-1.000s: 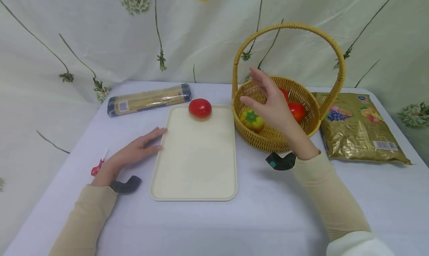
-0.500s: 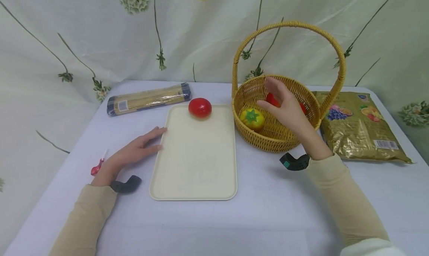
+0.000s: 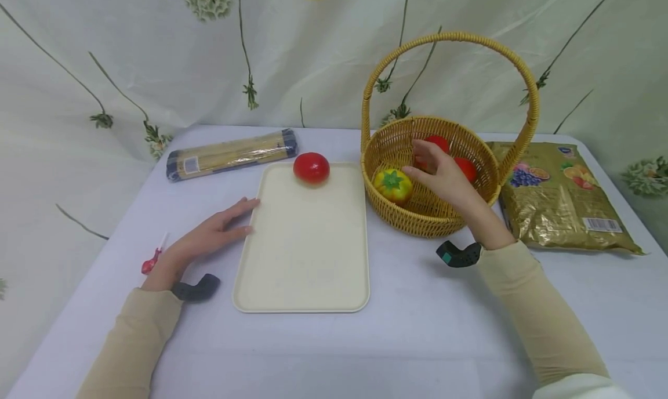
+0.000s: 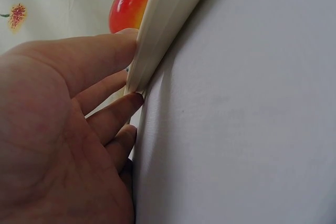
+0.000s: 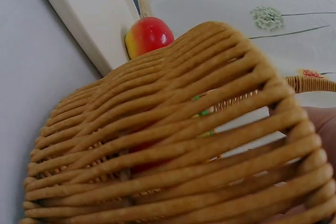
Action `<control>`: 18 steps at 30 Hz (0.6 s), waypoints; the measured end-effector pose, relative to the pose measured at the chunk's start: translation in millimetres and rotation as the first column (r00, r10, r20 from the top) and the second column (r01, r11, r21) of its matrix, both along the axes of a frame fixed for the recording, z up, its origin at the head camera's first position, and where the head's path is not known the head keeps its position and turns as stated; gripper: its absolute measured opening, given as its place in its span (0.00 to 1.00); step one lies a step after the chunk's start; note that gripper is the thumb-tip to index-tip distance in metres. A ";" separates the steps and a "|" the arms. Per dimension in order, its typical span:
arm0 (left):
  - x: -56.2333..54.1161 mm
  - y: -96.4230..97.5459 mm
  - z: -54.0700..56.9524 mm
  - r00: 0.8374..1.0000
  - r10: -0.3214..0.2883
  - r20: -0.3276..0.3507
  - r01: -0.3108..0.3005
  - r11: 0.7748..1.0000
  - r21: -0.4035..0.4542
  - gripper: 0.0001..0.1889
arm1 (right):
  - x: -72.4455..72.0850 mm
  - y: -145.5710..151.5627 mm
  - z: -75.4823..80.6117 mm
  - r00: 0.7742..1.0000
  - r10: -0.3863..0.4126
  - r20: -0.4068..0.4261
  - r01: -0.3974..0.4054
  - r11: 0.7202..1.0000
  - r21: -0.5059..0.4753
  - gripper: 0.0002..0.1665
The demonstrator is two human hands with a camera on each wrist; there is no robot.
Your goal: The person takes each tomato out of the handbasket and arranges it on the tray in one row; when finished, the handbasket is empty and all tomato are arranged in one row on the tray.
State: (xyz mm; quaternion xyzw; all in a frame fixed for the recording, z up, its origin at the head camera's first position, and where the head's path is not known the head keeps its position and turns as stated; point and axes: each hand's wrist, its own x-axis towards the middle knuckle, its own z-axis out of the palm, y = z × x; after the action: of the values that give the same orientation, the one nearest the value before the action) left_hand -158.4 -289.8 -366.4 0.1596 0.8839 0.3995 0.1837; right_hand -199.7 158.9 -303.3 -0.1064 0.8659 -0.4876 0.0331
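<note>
My left hand [image 3: 211,232] rests at the left edge of a cream tray [image 3: 302,254], its thumb and fingertips touching the rim in the left wrist view. A shiny red fruit [image 3: 311,169], yellow on one side in the right wrist view, lies at the tray's far end. My right hand [image 3: 445,174] reaches over the wicker basket [image 3: 417,226], fingers loosely curved and apart. Inside are a yellow fruit with a green top [image 3: 394,186], a red fruit [image 3: 437,143] partly behind my fingers, and another red one [image 3: 466,169] beside my hand. Basket weave hides much of the right hand in its wrist view.
The basket's tall handle [image 3: 459,37] arches above my right hand. A gold bag [image 3: 563,202] with fruit pictures lies right of the basket. A wrapped dry-noodle pack [image 3: 232,155] lies behind the tray. A red lollipop [image 3: 150,264] lies beside my left wrist.
My right hand has moved right, then lowered into the basket's opening, uncovering the yellow fruit. The left hand and tray have not moved.
</note>
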 end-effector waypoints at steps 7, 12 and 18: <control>-0.1 -0.7 -1.3 1.000 -0.001 -0.002 0.001 1.000 0.000 0.33 | -0.3 -1.2 -3.2 0.999 0.010 0.054 -0.011 0.999 0.032 0.39; -0.7 -1.1 -2.5 1.000 0.002 0.000 -0.002 1.000 -0.003 0.33 | -0.9 -1.3 -4.0 0.997 0.056 0.043 -0.060 0.995 0.084 0.40; -1.1 -1.1 -1.8 1.000 0.006 0.007 -0.006 1.000 -0.013 0.34 | -2.6 -0.9 -6.1 0.996 0.069 0.049 -0.074 0.990 0.121 0.40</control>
State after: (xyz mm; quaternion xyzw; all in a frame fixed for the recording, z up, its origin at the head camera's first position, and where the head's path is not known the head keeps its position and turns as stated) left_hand -159.5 -290.8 -368.3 0.1543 0.8863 0.3949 0.1865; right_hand -202.2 158.0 -309.4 -0.1242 0.8890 -0.4340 0.0764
